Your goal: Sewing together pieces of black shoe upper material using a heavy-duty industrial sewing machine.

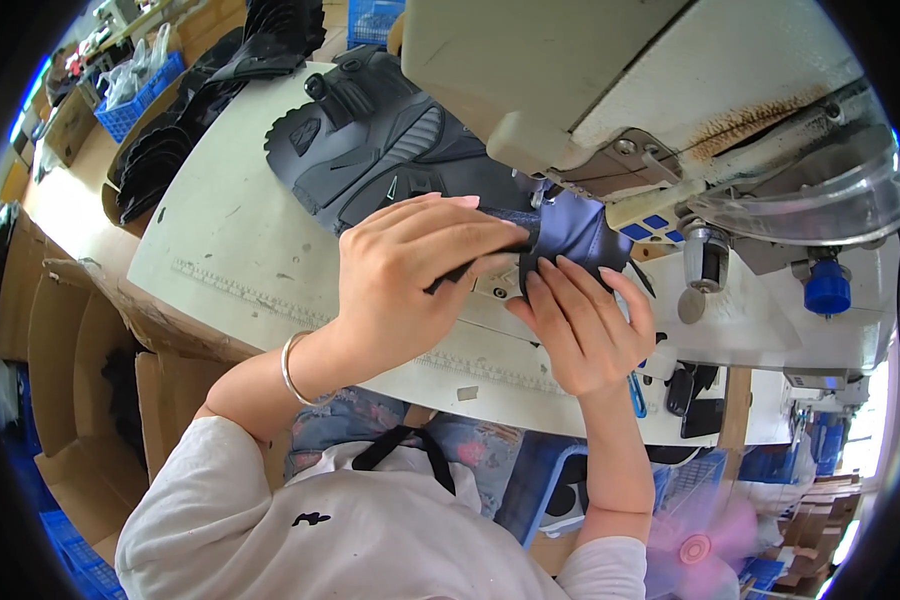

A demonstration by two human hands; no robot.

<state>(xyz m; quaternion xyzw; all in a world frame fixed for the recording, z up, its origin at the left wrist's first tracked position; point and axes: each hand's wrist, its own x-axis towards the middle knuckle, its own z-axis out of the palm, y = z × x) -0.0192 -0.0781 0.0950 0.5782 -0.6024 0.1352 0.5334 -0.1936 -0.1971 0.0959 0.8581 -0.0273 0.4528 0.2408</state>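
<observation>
A dark grey moulded piece like a boot upper (390, 150) lies on the sewing machine table (220, 220), its right end beneath the machine head. Bluish-purple fabric (568, 232) shows by the needle area, beside a strip of dark fabric (515, 215). My left hand (400, 270) lies over the near edge of the piece, fingers closed on the dark strip. At the fabric's right part, my right hand (592, 330) has its fingertips and thumb closed on the dark edge. Machine parts partly hide the needle and presser foot.
The sewing machine head (570, 70) overhangs the work, with a clear plastic guard (820, 190) at right. More black pieces (230, 60) are stacked far left. Open cardboard boxes (80, 400) stand left. Phone-like black items (703, 415) lie at the right front edge; a pink fan (694, 549) is below.
</observation>
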